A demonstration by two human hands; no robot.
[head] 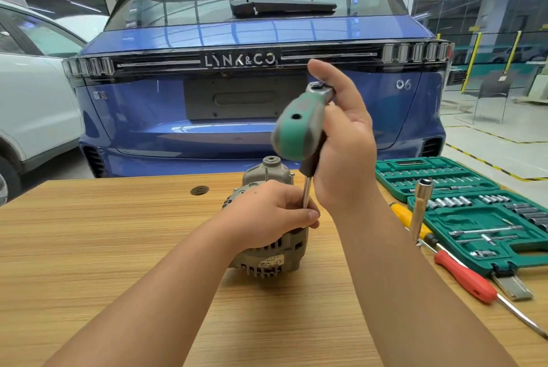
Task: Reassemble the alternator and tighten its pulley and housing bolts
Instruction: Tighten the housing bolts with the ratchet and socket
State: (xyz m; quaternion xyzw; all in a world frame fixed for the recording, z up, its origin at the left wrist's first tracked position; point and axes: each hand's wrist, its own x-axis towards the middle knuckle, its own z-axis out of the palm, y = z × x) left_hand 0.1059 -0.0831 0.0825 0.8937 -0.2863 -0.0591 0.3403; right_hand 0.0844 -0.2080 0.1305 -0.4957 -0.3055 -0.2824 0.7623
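A grey alternator (268,260) stands on the wooden table (103,248), its pulley end (272,162) pointing up and away. My left hand (268,214) lies on top of the housing and pinches the lower end of a thin steel shaft (307,191). That shaft rises into a black driver handle, topped by a green-handled ratchet (296,126) whose handle points toward me. My right hand (345,141) grips the ratchet head and driver handle from the right, thumb raised over the head. The shaft's tip and the bolt under it are hidden by my left fingers.
An open green socket set case (471,212) lies at the table's right edge. Beside it are a steel extension socket (421,209) standing up, a yellow-handled screwdriver (410,220) and a red-handled screwdriver (465,276). A blue car's rear (237,99) stands just behind the table.
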